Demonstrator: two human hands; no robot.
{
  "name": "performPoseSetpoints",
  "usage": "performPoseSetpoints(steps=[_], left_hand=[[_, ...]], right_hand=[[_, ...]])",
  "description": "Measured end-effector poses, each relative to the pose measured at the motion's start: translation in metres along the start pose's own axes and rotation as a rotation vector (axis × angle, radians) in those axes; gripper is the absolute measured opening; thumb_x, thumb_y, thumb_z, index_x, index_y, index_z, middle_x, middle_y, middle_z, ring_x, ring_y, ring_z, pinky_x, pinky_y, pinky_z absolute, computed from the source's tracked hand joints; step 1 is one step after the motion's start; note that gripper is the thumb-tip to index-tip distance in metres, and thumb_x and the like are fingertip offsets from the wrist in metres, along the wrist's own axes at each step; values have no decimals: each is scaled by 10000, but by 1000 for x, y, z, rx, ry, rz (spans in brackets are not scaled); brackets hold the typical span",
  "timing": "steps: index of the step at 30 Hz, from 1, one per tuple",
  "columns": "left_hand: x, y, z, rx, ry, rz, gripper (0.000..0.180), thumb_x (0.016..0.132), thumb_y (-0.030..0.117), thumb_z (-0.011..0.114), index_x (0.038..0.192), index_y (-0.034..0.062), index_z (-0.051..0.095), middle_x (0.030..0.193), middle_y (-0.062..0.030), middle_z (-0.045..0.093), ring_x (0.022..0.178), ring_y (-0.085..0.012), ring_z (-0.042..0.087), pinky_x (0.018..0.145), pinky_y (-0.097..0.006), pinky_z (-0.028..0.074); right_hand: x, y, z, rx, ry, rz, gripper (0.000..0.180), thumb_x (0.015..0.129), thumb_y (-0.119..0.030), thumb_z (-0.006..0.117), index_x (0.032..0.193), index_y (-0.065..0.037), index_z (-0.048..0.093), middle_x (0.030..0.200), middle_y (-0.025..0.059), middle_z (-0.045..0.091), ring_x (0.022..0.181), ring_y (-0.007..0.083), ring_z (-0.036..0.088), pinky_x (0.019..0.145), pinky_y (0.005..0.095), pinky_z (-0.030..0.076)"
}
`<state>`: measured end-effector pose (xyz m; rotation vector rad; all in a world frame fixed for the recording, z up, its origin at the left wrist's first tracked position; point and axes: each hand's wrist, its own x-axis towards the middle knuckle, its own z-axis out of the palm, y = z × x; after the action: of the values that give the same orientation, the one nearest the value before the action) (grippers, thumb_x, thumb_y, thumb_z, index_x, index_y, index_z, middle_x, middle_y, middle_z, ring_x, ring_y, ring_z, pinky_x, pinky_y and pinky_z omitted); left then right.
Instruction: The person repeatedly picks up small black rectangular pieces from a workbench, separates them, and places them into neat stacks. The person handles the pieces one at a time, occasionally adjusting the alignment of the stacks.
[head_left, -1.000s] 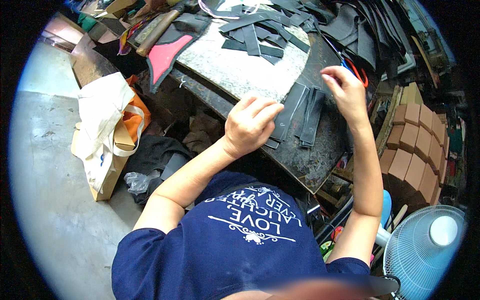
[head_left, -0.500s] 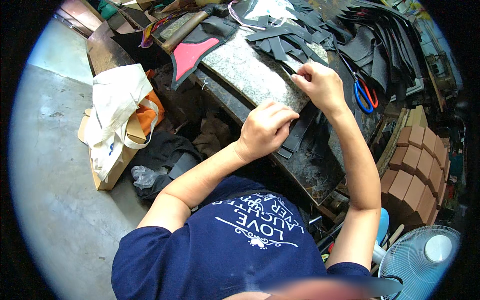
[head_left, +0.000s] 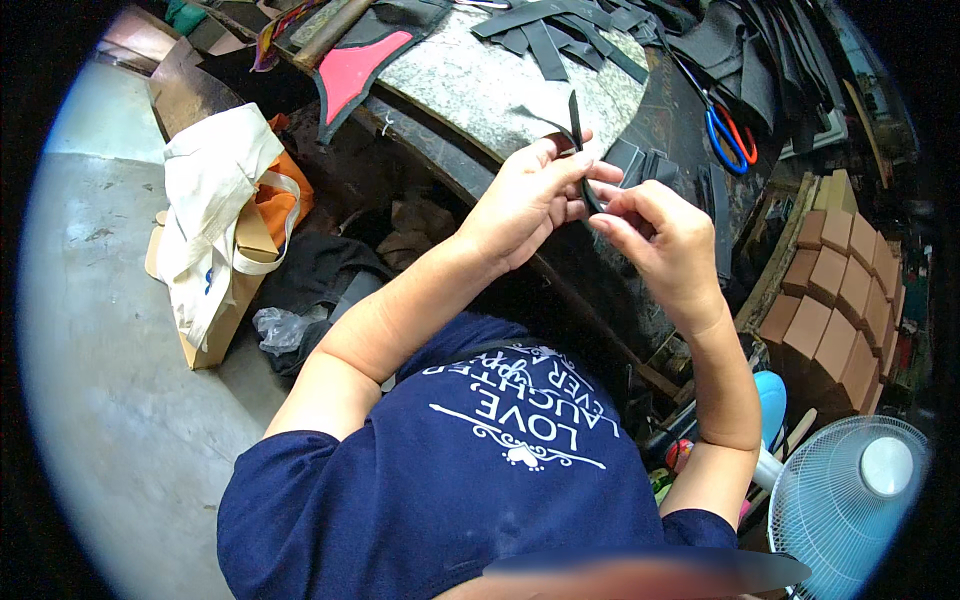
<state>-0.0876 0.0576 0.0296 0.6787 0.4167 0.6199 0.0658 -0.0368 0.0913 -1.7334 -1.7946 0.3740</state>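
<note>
A narrow black strip point(head_left: 576, 125) stands up between my hands, over the near edge of a speckled stone slab point(head_left: 430, 75). Its middle is held between the thumb and fingers of my left hand point(head_left: 530, 205). At the strip's lower end, my right hand point(head_left: 668, 240) pinches with thumb and fingertips. More flat black strips point(head_left: 550, 40) lie in a loose pile on the slab. Several others point(head_left: 650, 170) rest on the dark tabletop just beyond my right hand. Scissors with blue and red handles point(head_left: 727, 140) lie to the right of the slab.
A red piece with black edging point(head_left: 360, 75) lies at the slab's left, beside a wooden handle point(head_left: 335, 32). Dark sheets point(head_left: 740, 50) are heaped at the far right. Brown blocks point(head_left: 830, 300) are stacked at right, above a fan point(head_left: 850, 500). A white cloth bag point(head_left: 210, 190) sits at left.
Both hands have come nearer to me, off the slab, and closer together. The black strip now shows upright between them; my left hand has turned, its fingers more extended.
</note>
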Motion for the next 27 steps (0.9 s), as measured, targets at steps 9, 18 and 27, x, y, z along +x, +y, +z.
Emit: performPoseSetpoints(steps=[9,18,27], left_hand=[[-6,-10,13,23,-181,-94,340,1049,170,479,1301,-45,554,1168,-213,679,991,-300,719,839,-383,615],[-11,-20,13,599,-142,179,245,1014,113,550,1195,-3,667,1015,-78,695,763,-133,672,678,-273,561],[-18,-19,18,192,-150,-6,376,1030,185,566,1369,28,601,992,-12,656,773,-83,597,685,-251,550]], right_hand=[[-1,11,-16,266,142,146,133,902,-112,726,915,11,678,759,58,656,680,104,623,630,260,504],[-7,22,-16,335,49,268,205,949,-188,723,872,-32,616,726,-59,555,654,12,479,579,186,378],[-14,42,-22,834,-12,582,172,978,-208,659,864,-83,630,722,34,688,548,55,602,477,173,432]])
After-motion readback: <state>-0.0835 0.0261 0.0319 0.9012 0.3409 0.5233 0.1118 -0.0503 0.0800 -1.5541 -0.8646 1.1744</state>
